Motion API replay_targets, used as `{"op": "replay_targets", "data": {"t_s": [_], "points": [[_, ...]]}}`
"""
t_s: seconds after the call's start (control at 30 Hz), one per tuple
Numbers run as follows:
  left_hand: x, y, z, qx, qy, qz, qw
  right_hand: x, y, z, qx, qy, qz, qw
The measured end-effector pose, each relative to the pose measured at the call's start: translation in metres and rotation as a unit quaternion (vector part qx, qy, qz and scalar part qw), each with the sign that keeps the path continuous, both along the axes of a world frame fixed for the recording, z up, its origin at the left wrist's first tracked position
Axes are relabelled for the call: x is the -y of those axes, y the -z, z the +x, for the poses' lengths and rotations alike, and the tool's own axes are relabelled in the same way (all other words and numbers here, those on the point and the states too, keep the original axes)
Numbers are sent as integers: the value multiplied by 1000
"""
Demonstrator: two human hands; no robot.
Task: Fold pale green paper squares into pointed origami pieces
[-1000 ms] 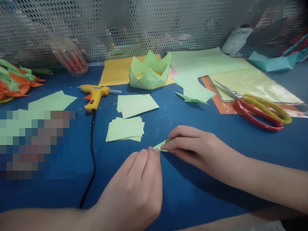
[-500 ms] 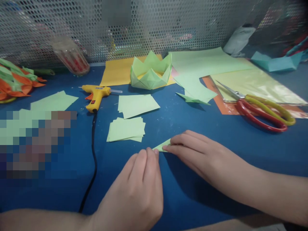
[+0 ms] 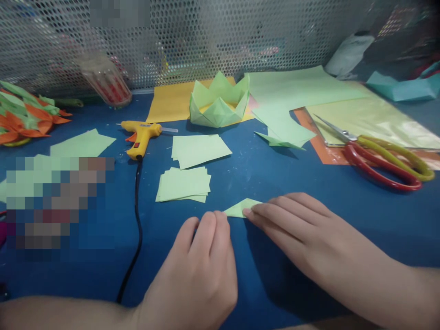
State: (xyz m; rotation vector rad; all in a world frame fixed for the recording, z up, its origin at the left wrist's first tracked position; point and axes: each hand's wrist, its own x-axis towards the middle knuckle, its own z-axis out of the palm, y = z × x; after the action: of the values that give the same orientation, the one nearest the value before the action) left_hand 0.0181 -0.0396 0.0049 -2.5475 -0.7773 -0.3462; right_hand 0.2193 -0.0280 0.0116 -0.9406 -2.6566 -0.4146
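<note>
A small folded piece of light green paper (image 3: 239,208) lies on the blue table (image 3: 309,178) in front of me. My right hand (image 3: 295,224) lies flat on it, fingers stretched out and pressing its right part. My left hand (image 3: 199,266) is curled, its fingertips touching the paper's left tip. Most of the paper is hidden under my right fingers.
A stack of green paper squares (image 3: 184,184) and a larger sheet (image 3: 199,149) lie just beyond. A yellow glue gun (image 3: 140,134) with a black cord sits left. A green paper crown (image 3: 220,103), big paper sheets and red-yellow scissors (image 3: 385,158) lie behind and right. Mesh wall at back.
My right hand has slid to the right along the folded paper and flattened out, uncovering more of the green tip. My left hand has stayed at the paper's left point.
</note>
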Motion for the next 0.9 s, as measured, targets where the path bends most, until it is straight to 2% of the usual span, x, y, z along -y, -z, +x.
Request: {"op": "replay_targets", "data": {"t_s": [0.4, 0.6, 0.73, 0.9], "points": [[6, 5, -6, -25, -1, 23, 999, -3, 1, 4, -12, -11, -4, 1000], [0, 0, -3, -12, 0, -1, 1000, 0, 2, 5, -22, 12, -43, 999], [-7, -4, 1, 5, -20, -15, 1000, 3, 4, 6, -28, 38, -56, 997], [-7, -4, 3, -22, -46, -33, 998, 8, 3, 8, -2, 41, -50, 998]]}}
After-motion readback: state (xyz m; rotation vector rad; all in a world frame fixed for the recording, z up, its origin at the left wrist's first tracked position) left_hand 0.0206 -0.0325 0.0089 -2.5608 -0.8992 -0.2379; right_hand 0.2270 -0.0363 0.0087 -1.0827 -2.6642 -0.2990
